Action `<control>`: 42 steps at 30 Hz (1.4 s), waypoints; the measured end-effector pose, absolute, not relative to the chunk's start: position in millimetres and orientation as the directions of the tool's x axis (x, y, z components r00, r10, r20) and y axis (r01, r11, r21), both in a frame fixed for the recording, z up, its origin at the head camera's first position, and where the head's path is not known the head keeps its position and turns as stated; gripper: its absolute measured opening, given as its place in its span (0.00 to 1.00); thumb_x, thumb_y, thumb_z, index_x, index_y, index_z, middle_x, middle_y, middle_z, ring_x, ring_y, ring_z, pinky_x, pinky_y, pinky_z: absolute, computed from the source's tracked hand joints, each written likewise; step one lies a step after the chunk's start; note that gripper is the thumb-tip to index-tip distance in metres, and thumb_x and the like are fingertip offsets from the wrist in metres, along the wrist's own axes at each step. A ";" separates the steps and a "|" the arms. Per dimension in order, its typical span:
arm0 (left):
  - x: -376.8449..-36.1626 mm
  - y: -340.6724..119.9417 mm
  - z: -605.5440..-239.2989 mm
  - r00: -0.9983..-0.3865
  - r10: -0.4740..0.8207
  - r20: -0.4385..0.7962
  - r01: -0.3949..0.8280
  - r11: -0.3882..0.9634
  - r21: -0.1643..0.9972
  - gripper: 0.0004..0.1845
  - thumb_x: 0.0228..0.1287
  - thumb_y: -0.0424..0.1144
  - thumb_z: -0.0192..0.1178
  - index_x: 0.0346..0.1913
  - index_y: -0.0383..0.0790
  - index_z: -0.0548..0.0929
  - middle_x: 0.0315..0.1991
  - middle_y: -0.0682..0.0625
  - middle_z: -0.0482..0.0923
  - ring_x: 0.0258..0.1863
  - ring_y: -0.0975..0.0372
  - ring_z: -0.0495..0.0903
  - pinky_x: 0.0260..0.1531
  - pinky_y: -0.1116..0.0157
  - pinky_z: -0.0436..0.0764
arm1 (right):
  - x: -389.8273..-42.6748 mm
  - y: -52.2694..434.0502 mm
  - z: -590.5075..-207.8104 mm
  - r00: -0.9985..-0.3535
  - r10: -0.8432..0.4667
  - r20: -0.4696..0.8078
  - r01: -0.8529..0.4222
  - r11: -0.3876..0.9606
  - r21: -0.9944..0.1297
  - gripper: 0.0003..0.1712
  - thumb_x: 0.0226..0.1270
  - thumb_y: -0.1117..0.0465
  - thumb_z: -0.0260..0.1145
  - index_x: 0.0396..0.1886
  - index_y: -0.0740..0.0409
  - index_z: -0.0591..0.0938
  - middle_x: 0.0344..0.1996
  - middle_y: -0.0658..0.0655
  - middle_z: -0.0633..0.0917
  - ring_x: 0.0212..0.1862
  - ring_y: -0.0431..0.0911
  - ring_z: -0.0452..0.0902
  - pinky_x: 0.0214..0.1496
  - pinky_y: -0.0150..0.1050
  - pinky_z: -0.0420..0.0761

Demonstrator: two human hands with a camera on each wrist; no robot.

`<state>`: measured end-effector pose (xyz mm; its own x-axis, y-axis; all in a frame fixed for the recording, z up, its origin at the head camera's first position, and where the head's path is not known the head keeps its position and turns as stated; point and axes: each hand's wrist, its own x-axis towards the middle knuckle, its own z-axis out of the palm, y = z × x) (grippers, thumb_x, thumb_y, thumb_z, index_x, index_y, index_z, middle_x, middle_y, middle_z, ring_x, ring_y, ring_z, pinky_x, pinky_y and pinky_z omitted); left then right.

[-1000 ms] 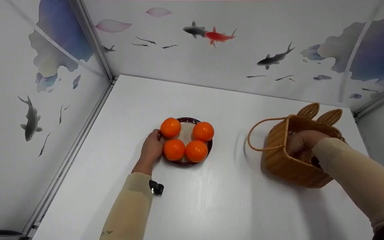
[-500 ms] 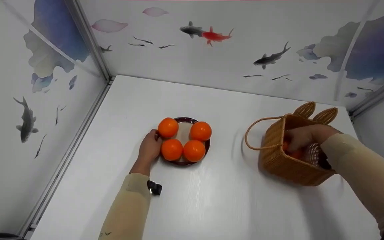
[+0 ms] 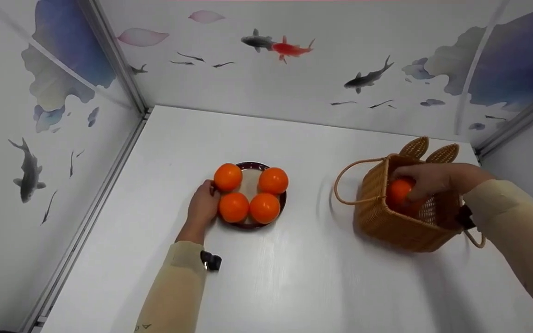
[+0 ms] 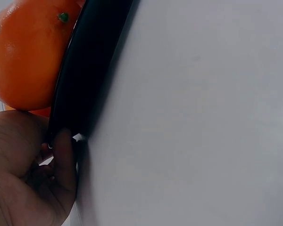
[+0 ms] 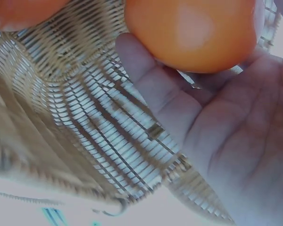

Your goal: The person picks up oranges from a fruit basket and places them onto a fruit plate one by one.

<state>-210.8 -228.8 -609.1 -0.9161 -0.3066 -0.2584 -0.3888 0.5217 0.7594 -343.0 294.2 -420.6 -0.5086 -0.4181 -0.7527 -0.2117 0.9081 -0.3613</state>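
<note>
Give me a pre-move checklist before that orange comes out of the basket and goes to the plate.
1. Right hand has the orange: ok, fingers curl round it inside the basket.
2. Orange free of the basket rim: not ok, it sits partly below the rim.
3. Basket steady: cannot tell; it looks tilted and no hand holds it.
4. Left hand steadies the plate: ok, in the left wrist view the fingers pinch its dark rim.
5. Room on the plate: not ok, four oranges already fill most of it.
6. Path from basket to plate: ok, only bare table lies between.
</note>
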 end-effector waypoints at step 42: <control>-210.0 -229.8 -609.5 -0.927 -0.285 -0.243 -0.364 0.535 0.763 0.23 0.80 0.42 0.49 0.72 0.37 0.70 0.67 0.41 0.76 0.65 0.49 0.75 0.71 0.49 0.71 | -244.7 226.7 -406.4 -0.697 -0.692 -0.188 -0.366 0.568 -0.737 0.43 0.59 0.55 0.82 0.71 0.29 0.72 0.66 0.44 0.76 0.61 0.52 0.74 0.60 0.51 0.78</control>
